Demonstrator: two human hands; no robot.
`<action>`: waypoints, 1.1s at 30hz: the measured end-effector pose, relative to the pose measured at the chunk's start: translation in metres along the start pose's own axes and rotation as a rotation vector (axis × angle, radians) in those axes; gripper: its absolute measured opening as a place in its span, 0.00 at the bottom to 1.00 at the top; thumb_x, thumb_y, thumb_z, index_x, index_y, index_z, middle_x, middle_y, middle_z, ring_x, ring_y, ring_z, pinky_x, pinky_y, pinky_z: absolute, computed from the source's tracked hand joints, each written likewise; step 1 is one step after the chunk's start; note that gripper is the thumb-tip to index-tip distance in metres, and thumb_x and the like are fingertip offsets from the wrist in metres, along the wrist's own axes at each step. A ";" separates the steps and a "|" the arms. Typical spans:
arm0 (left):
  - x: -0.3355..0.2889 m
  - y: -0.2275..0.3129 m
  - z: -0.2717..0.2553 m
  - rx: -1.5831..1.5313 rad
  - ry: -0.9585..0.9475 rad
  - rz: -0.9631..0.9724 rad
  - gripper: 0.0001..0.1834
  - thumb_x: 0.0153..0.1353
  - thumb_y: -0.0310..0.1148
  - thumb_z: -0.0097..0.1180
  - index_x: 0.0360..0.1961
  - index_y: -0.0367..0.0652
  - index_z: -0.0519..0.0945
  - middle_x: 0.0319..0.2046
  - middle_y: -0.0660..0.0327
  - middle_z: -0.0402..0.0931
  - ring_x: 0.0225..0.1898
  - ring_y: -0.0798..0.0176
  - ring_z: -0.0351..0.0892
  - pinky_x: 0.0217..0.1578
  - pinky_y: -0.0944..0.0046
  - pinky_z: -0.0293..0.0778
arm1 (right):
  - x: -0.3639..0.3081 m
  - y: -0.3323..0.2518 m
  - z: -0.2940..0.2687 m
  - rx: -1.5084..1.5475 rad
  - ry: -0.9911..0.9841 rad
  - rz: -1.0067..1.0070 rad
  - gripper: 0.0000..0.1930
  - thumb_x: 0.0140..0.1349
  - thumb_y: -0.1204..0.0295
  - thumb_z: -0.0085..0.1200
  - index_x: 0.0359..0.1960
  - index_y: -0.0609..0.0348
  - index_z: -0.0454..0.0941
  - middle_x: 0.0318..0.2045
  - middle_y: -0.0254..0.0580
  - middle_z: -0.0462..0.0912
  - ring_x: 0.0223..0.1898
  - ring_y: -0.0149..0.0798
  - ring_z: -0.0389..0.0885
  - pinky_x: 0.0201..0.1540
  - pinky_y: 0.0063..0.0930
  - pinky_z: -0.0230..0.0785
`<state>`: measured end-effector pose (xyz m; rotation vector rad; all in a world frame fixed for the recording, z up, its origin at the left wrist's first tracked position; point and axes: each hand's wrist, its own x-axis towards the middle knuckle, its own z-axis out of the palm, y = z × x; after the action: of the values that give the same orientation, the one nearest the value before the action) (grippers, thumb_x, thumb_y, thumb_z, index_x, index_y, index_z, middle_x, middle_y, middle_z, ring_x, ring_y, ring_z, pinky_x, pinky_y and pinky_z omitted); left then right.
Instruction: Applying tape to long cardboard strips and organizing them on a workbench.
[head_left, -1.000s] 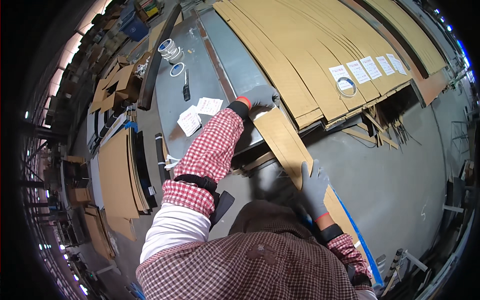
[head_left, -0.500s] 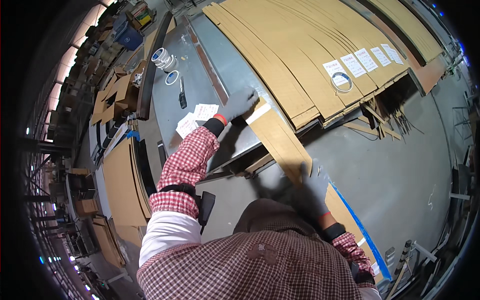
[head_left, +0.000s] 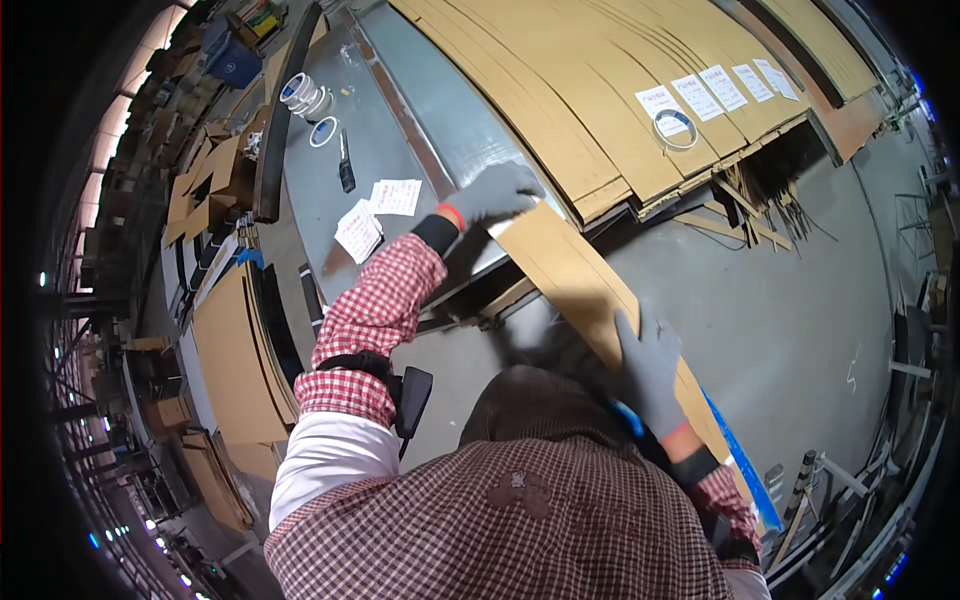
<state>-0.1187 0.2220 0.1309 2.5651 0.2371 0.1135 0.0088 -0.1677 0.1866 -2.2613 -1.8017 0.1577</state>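
A long cardboard strip (head_left: pixel 568 263) slants from the metal table toward my right side, its near end passing beneath my right arm. My left hand (head_left: pixel 492 193), in a grey glove, is closed at the strip's far end, fingers bent over it. A bit of white shows under that end. Further down, my right hand (head_left: pixel 652 365), also gloved, grips the strip's edge with the thumb lying on top. Left of my left hand, printed paper labels (head_left: pixel 360 230) lie on the table. Blue edging (head_left: pixel 745 465) shows beside the strip's near part.
On the metal table (head_left: pixel 385 130) are stacked tape rolls (head_left: pixel 303 95), a loose roll (head_left: pixel 323 131) and a black-handled knife (head_left: pixel 346 165). Cardboard sheets (head_left: pixel 560 90) cover its right side, with labels and another tape roll (head_left: pixel 675 129). Flat cardboard (head_left: pixel 235 355) leans at left.
My right hand has closed more clearly around the strip, thumb now on top. My left hand's fingers have curled at the far end. The whole view has shifted slightly.
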 end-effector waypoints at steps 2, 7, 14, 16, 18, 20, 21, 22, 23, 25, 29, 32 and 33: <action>-0.003 0.054 0.014 -0.208 -0.171 -0.209 0.12 0.57 0.37 0.58 0.37 0.41 0.84 0.36 0.56 0.81 0.40 0.54 0.81 0.41 0.58 0.76 | -0.047 0.015 -0.007 0.006 -0.030 -0.018 0.37 0.45 0.62 0.65 0.61 0.50 0.70 0.64 0.62 0.62 0.54 0.61 0.68 0.53 0.55 0.63; -0.043 0.097 0.140 0.050 -0.094 -0.082 0.11 0.58 0.35 0.54 0.23 0.38 0.75 0.29 0.53 0.75 0.35 0.48 0.76 0.36 0.52 0.73 | -0.142 0.053 0.006 -0.027 -0.168 -0.032 0.37 0.43 0.63 0.67 0.61 0.51 0.72 0.64 0.62 0.62 0.58 0.63 0.65 0.57 0.56 0.59; -0.103 0.160 0.149 -0.355 0.529 -0.716 0.26 0.55 0.36 0.66 0.53 0.37 0.76 0.42 0.51 0.79 0.43 0.54 0.79 0.44 0.58 0.75 | -0.175 0.077 -0.006 -0.089 -0.182 -0.002 0.40 0.40 0.58 0.70 0.59 0.52 0.72 0.65 0.64 0.62 0.60 0.68 0.64 0.61 0.59 0.57; -0.110 0.169 0.172 -0.957 0.229 -0.889 0.33 0.55 0.35 0.68 0.59 0.35 0.70 0.41 0.52 0.80 0.41 0.59 0.81 0.40 0.60 0.77 | -0.179 0.079 -0.001 -0.168 -0.183 0.004 0.42 0.39 0.56 0.70 0.60 0.52 0.72 0.65 0.63 0.62 0.59 0.68 0.65 0.60 0.59 0.59; -0.107 0.172 0.195 -1.107 0.341 -0.740 0.31 0.57 0.38 0.67 0.58 0.33 0.72 0.45 0.56 0.80 0.44 0.66 0.78 0.44 0.65 0.75 | -0.189 0.086 0.010 -0.245 -0.172 -0.001 0.42 0.38 0.55 0.71 0.60 0.52 0.72 0.66 0.63 0.62 0.59 0.68 0.65 0.59 0.58 0.60; -0.094 0.178 0.180 -1.354 0.287 -0.632 0.29 0.56 0.36 0.68 0.56 0.36 0.74 0.47 0.58 0.79 0.46 0.67 0.77 0.51 0.64 0.73 | -0.171 0.079 -0.010 -0.123 -0.304 0.095 0.44 0.37 0.52 0.71 0.60 0.52 0.72 0.67 0.62 0.61 0.59 0.68 0.65 0.57 0.58 0.60; -0.090 0.166 0.205 -1.304 0.366 -0.588 0.26 0.58 0.36 0.65 0.55 0.36 0.74 0.45 0.59 0.80 0.44 0.67 0.79 0.46 0.65 0.75 | -0.153 0.073 -0.024 -0.068 -0.298 0.046 0.41 0.41 0.52 0.70 0.59 0.53 0.73 0.65 0.61 0.63 0.58 0.65 0.67 0.57 0.56 0.61; -0.088 0.163 0.208 -1.263 0.372 -0.517 0.29 0.58 0.39 0.65 0.57 0.36 0.73 0.43 0.59 0.80 0.41 0.67 0.80 0.38 0.67 0.77 | -0.126 0.064 -0.035 -0.009 -0.292 0.001 0.38 0.44 0.52 0.69 0.59 0.54 0.73 0.64 0.60 0.66 0.57 0.62 0.69 0.57 0.54 0.62; -0.085 0.172 0.192 -1.270 0.337 -0.579 0.31 0.58 0.39 0.65 0.59 0.36 0.72 0.44 0.59 0.80 0.41 0.66 0.80 0.35 0.67 0.77 | -0.095 0.063 -0.032 0.155 -0.235 -0.027 0.34 0.49 0.54 0.67 0.57 0.56 0.74 0.60 0.59 0.70 0.56 0.58 0.71 0.55 0.49 0.64; -0.087 0.186 0.163 -1.289 0.315 -0.645 0.35 0.57 0.41 0.65 0.62 0.35 0.70 0.45 0.57 0.80 0.42 0.65 0.80 0.31 0.67 0.77 | -0.025 0.044 -0.023 0.351 -0.237 0.120 0.25 0.56 0.57 0.63 0.50 0.60 0.77 0.50 0.57 0.78 0.49 0.51 0.77 0.50 0.40 0.68; -0.088 0.196 0.148 -1.237 0.290 -0.729 0.38 0.59 0.44 0.64 0.64 0.32 0.67 0.46 0.55 0.80 0.44 0.65 0.80 0.34 0.67 0.78 | 0.068 0.037 0.026 0.584 -0.388 0.429 0.15 0.61 0.62 0.56 0.34 0.65 0.80 0.33 0.55 0.84 0.35 0.50 0.82 0.39 0.38 0.72; -0.087 0.173 0.196 -1.142 0.365 -0.755 0.37 0.61 0.46 0.63 0.63 0.30 0.69 0.47 0.53 0.81 0.45 0.64 0.80 0.41 0.66 0.77 | 0.083 0.037 0.047 0.404 -0.478 0.298 0.12 0.62 0.66 0.53 0.30 0.64 0.79 0.31 0.52 0.84 0.32 0.50 0.82 0.36 0.38 0.72; -0.086 0.162 0.214 -1.106 0.410 -0.744 0.36 0.62 0.47 0.62 0.62 0.30 0.69 0.47 0.53 0.81 0.45 0.64 0.80 0.44 0.66 0.76 | 0.084 0.038 0.055 0.265 -0.422 0.194 0.11 0.62 0.67 0.52 0.29 0.62 0.78 0.30 0.51 0.83 0.32 0.49 0.82 0.36 0.38 0.71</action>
<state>-0.1515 -0.0404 0.0351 1.2322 0.9501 0.3627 0.0515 -0.0871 0.1297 -2.3231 -1.6086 0.9136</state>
